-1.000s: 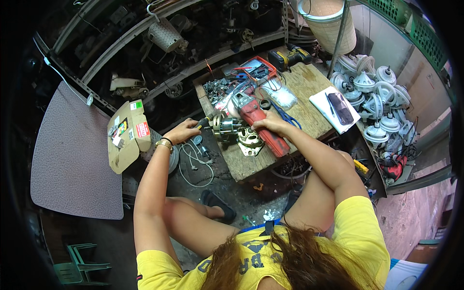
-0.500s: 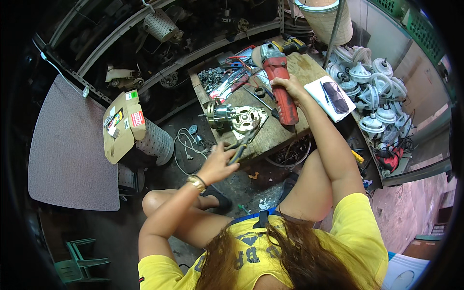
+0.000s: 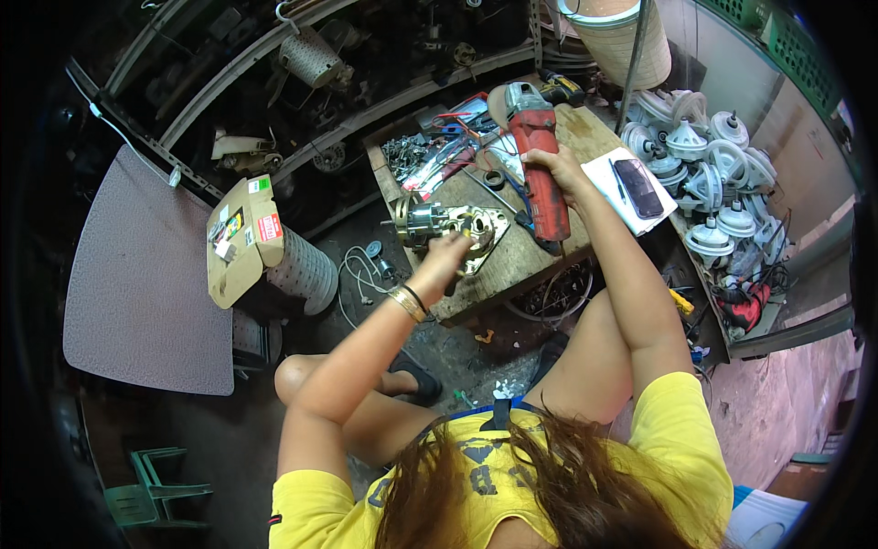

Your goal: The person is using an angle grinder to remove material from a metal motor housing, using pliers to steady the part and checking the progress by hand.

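My right hand [image 3: 555, 172] is wrapped round the red body of an angle grinder [image 3: 536, 137], whose disc points to the far side of the wooden workbench [image 3: 590, 128]. My left hand [image 3: 444, 256] is closed on a pair of pliers [image 3: 465, 225] with yellow and black handles; the fingers cover much of them. The pliers are over a pale metal motor plate with cut-outs [image 3: 494, 222] at the bench's near edge. Beside that plate, to the left, lies a small electric motor [image 3: 419, 222] with a shaft sticking out. Whether the pliers touch the plate, I cannot tell.
A phone [image 3: 637, 188] lies on a white notebook [image 3: 611, 174] at the bench's right. Screws [image 3: 410, 156], bags and tools fill its far left. White plastic parts [image 3: 709, 183] are piled on the right. An open cardboard box [image 3: 242, 247] sits on a perforated drum [image 3: 306, 274].
My left hand has moved up and to the right with the pliers, from in front of the bench to over the motor plate. My right hand still holds the angle grinder in nearly the same place.
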Motion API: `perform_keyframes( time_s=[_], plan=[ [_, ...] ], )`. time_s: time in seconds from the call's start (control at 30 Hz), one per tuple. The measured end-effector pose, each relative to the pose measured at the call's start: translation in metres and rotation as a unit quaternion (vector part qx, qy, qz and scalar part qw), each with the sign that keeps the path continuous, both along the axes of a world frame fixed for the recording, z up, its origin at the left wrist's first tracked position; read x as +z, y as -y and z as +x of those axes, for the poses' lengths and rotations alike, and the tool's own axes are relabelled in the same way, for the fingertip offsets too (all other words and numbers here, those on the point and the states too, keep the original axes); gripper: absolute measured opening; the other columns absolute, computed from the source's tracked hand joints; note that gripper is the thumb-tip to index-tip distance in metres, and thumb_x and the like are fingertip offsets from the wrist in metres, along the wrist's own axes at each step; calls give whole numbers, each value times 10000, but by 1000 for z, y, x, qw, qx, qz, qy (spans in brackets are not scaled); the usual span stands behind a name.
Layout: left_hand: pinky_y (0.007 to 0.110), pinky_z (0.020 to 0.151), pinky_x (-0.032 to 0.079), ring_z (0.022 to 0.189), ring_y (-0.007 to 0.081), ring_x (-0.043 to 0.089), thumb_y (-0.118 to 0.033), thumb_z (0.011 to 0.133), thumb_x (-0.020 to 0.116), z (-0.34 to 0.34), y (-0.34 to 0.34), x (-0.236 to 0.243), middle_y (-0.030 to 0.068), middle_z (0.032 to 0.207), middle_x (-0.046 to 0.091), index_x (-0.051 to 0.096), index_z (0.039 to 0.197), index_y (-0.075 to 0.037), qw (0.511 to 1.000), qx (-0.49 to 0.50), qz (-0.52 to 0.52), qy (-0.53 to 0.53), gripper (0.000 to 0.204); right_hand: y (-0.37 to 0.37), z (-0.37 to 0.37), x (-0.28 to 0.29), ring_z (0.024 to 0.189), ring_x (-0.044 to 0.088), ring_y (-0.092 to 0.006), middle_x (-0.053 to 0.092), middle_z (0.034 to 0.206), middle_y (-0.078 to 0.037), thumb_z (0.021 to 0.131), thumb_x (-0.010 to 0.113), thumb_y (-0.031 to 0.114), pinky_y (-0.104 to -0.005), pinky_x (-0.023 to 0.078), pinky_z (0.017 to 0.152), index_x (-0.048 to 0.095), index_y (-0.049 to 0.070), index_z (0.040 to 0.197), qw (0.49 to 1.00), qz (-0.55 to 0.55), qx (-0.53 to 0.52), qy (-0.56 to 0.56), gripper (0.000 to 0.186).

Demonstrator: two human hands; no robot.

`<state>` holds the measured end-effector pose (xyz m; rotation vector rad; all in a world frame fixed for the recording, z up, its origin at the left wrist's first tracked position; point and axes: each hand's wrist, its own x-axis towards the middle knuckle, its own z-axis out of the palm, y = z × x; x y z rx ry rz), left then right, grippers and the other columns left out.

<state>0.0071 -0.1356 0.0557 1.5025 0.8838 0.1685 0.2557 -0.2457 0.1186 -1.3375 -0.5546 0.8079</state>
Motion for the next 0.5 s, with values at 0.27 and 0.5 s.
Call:
perform_keyframes(
  time_s=[0.27, 0.5],
  plan=[
    [343, 932, 399, 1072, 236, 461, -82, 685, 613, -44, 7, -8, 118, 1189, 426, 555, 1042, -23, 893, 101, 377, 222, 367, 31, 2, 3, 600, 608, -174, 610, 788, -81, 686, 761, 213, -322, 534, 560, 575, 8, 989, 1000, 8, -22, -9, 410],
    [246, 706, 450, 771, 70, 507, -17, 785, 629, -74, -140, -28, 64, 1051, 632, 501, 1091, -27, 913, 242, 279, 175, 332, 28, -5, 2, 599, 607, -167, 611, 773, -76, 695, 760, 217, -316, 525, 549, 577, 0, 993, 1000, 18, -14, -4, 411]
  ],
)
